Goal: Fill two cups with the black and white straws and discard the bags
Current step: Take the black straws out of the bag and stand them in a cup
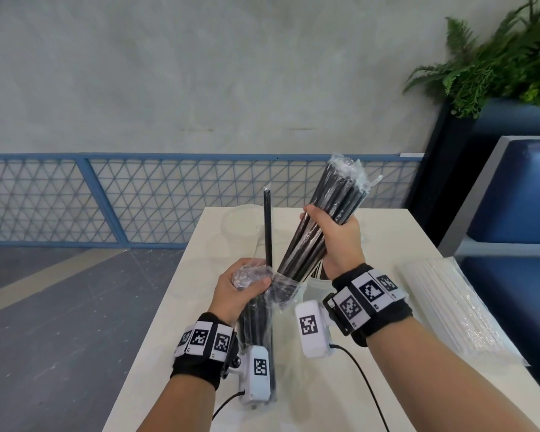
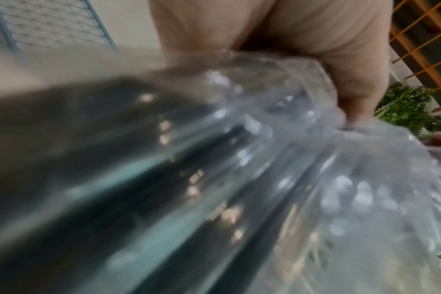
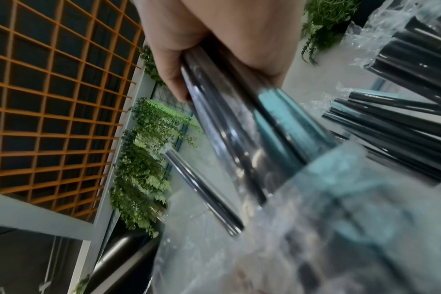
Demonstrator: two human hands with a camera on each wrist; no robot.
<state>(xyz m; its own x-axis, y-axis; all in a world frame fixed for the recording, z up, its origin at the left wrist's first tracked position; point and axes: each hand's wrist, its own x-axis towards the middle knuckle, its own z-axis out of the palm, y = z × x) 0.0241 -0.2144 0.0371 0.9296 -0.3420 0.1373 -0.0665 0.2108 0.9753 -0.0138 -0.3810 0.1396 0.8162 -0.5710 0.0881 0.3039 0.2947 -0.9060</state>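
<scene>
Many glossy black straws (image 1: pixel 323 219) in crinkled clear wrap.

The right hand (image 3: pixel 214 39) curls round a bundle of black straws (image 3: pixel 234 123) that slants down into crumpled clear plastic bag (image 3: pixel 302 228) at the lower right. One loose black straw (image 3: pixel 202 191) juts out beside it. More wrapped black straws (image 3: pixel 403 119) fan across the right edge. Behind: an orange grid panel (image 3: pixel 50 109) and green ferns (image 3: pixel 144 169)
</scene>
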